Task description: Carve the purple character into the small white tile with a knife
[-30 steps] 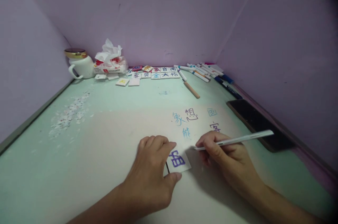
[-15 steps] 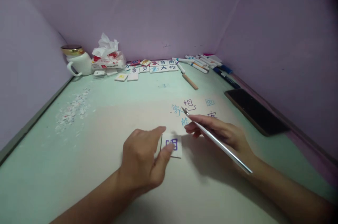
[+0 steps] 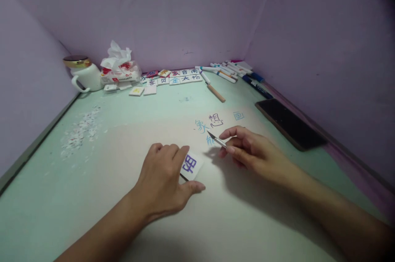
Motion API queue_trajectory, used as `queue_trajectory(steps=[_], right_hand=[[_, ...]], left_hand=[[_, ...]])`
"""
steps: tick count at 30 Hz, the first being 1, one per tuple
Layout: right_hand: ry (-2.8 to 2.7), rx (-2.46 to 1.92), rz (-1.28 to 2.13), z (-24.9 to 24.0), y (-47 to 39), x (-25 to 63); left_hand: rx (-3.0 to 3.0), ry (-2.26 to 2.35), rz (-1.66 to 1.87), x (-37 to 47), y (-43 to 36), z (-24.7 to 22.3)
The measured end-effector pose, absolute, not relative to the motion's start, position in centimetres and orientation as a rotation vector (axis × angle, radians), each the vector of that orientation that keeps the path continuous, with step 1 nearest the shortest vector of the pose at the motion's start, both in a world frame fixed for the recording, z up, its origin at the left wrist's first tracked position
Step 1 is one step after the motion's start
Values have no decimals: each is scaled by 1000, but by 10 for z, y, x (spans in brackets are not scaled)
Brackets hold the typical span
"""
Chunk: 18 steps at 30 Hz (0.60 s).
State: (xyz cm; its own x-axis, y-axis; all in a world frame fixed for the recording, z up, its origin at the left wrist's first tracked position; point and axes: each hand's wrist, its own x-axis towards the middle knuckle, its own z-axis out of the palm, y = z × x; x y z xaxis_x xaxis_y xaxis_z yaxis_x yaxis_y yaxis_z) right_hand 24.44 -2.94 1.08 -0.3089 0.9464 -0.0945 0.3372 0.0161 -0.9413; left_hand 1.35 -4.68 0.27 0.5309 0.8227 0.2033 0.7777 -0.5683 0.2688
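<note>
White tile lies between the widely parted thumb and forefinger of our left hand, grip unclear, as our right hand pinches a craft knife, tabletop separating its fingers from a phone.

My two hands, one knife, over ten tiles, over five pens, one mug, one tissue pack, one phone, one stick

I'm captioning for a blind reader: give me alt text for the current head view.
A right hand holds a slim pointed knife near a white tile with a purple character; the left hand curves around its left side. Farther back on the table are lettered tiles, markers and a tissue pack.
</note>
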Motion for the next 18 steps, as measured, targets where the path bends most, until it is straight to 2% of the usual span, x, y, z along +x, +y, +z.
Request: queue_trajectory(steps=[6,11,18], right_hand=[[-2183,-1551,731,8,-40,239],[-2282,-1486,650,7,-42,236],[-2358,-1516,524,6,-43,233]], left_hand=[[2605,1298,613,7,-46,1],[2572,1173,511,6,-42,-2],[2558,1246,607,11,-43,-9]])
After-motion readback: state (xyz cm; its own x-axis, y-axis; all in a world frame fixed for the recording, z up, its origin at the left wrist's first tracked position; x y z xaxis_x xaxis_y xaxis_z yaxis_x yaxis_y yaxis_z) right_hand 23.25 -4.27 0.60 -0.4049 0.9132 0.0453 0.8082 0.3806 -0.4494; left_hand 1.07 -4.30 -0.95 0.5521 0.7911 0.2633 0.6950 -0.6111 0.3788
